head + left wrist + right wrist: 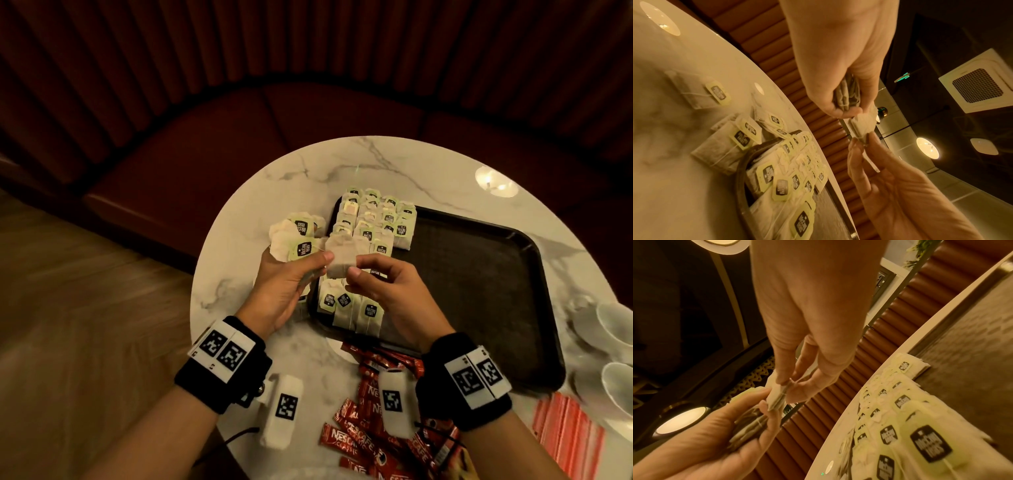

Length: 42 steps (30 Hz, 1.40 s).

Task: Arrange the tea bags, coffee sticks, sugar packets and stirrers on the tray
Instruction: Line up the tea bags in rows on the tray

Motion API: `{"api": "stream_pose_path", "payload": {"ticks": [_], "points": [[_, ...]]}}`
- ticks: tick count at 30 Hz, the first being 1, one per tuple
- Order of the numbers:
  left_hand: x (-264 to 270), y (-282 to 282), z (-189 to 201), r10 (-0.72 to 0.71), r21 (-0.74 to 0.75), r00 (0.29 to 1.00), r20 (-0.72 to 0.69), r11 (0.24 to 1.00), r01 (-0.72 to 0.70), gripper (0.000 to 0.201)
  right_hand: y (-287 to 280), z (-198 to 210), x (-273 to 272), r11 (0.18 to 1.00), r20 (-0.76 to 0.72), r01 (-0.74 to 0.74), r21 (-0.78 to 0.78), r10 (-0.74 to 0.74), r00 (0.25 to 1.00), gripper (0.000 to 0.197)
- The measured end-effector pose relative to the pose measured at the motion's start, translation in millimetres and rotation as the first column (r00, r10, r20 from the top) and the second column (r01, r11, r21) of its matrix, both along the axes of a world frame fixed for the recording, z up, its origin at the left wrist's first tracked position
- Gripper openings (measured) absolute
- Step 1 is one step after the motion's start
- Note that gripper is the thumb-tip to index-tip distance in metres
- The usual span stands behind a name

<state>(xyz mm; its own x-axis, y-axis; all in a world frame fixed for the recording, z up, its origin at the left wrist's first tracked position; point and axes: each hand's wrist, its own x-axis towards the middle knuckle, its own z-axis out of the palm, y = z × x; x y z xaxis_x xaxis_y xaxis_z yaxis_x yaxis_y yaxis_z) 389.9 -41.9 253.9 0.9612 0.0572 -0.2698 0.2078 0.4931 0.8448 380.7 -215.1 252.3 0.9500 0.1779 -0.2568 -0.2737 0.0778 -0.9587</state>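
L hand was curled round a small stack of tea bags, thumb on top, mid-frame in head view, just above the table's left side. R hand pinched one tea bag btwn thumb and forefinger, other fingers loosely bent; that bag sat btwn both hands, touching the L thumb tip. L wrist cam showed same bag held at its lower corner by R fingertips. Tray was dark, center-right of frame, w/ rows of tea bags packed along its left end, more at the lower-left corner under my hands. Coffee sticks lay loose on the table at bottom center, off the tray. Red-striped packets sat lower right; couldn't tell what they were. White cups at right edge.
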Motion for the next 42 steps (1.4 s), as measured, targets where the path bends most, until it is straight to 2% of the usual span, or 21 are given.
{"api": "stream_pose_path", "payload": {"ticks": [4, 7, 9, 13, 16, 18, 20, 23, 25, 27, 29, 30, 33, 36, 38, 40, 42], "points": [[-0.3, 0.3, -0.4, 0.007, -0.015, 0.999, -0.041, 1.0, -0.008, 0.028, -10.5, 0.8, -1.3, 0.999, 0.014, 0.043, -0.029, -0.043, 0.999, 0.021], [-2.5, 4.1, -0.8, -0.089, -0.028, 0.992, -0.091, 0.996, 0.087, 0.027, -27.9, -2.3, 7.9, 0.984, -0.052, 0.175, -0.034, -0.176, 0.983, 0.013], [-4.5, 5.3, -1.9, -0.152, -0.052, 0.979, -0.135, 0.988, 0.147, 0.037, -44.1, -10.2, 23.6, 0.962, -0.064, 0.258, -0.086, -0.264, 0.962, 0.012], [-6.1, 3.7, -5.2, -0.189, -0.114, 0.955, -0.228, 0.979, 0.166, 0.056, -81.6, -43.8, 64.3, 0.874, -0.022, 0.372, -0.313, -0.398, 0.917, 0.006], [-5.7, 3.4, -8.2, -0.164, -0.138, 0.947, -0.274, 0.982, 0.131, 0.059, -98.8, -67.3, 85.4, 0.82, -0.036, 0.374, -0.433, -0.43, 0.902, 0.013], [-5.4, 3.5, -8.8, -0.153, -0.143, 0.943, -0.296, 0.983, 0.115, 0.07, -101.6, -79.4, 94.0, 0.815, -0.07, 0.346, -0.465, -0.423, 0.904, 0.021], [-5.3, 3.5, -9.1, -0.153, -0.146, 0.938, -0.31, 0.983, 0.112, 0.074, -100.5, -88.6, 100.1, 0.815, -0.099, 0.324, -0.48, -0.418, 0.903, 0.019], [-5.6, 3.8, -8.9, -0.172, -0.148, 0.937, -0.304, 0.98, 0.131, 0.068, -96.0, -96.5, 103.2, 0.819, -0.124, 0.324, -0.473, -0.426, 0.896, 0.008], [-5.3, 4.1, -9.5, -0.194, -0.137, 0.94, -0.281, 0.977, 0.161, 0.054, -93.3, -93.2, 100.9, 0.806, -0.114, 0.32, -0.498, -0.426, 0.897, 0.022], [-5.2, 4.2, -7.9, -0.221, -0.131, 0.94, -0.26, 0.972, 0.193, 0.041, -89.1, -79.0, 93.5, 0.739, -0.037, 0.302, -0.602, -0.404, 0.914, 0.032], [-5.1, 3.5, -6.7, -0.233, -0.123, 0.94, -0.248, 0.97, 0.208, 0.036, -77.6, -58.5, 79.0, 0.643, 0.08, 0.287, -0.71, -0.332, 0.94, 0.026], [-5.2, 2.6, -6.1, -0.236, -0.117, 0.94, -0.247, 0.97, 0.213, 0.035, -69.1, -47.5, 69.6, 0.651, 0.111, 0.268, -0.71, -0.273, 0.956, 0.021], [-5.2, -1.2, -4.9, -0.244, -0.105, 0.936, -0.252, 0.969, 0.225, 0.03, -38.8, -18.2, 39.9, 0.815, 0.105, 0.069, -0.575, -0.01, 0.994, 0.019], [-4.7, -4.1, -3.4, -0.252, -0.082, 0.939, -0.233, 0.968, 0.239, 0.026, -17.8, -0.7, 22.4, 0.885, 0.094, -0.167, -0.435, 0.229, 0.969, 0.026], [-4.7, -5.3, -2.8, -0.249, -0.056, 0.946, -0.208, 0.968, 0.243, 0.022, -10.3, 1.7, 16.1, 0.921, 0.031, -0.241, -0.305, 0.263, 0.964, 0.029], [-5.0, -6.5, -2.6, -0.248, -0.042, 0.95, -0.192, 0.969, 0.244, 0.023, -5.6, 0.7, 11.2, 0.95, -0.001, -0.237, -0.201, 0.242, 0.97, 0.031], [-6.0, -6.9, -2.0, -0.256, -0.03, 0.95, -0.176, 0.967, 0.255, 0.02, -2.3, -0.3, 7.3, 0.966, 0.029, -0.21, -0.153, 0.217, 0.976, 0.033]]}}
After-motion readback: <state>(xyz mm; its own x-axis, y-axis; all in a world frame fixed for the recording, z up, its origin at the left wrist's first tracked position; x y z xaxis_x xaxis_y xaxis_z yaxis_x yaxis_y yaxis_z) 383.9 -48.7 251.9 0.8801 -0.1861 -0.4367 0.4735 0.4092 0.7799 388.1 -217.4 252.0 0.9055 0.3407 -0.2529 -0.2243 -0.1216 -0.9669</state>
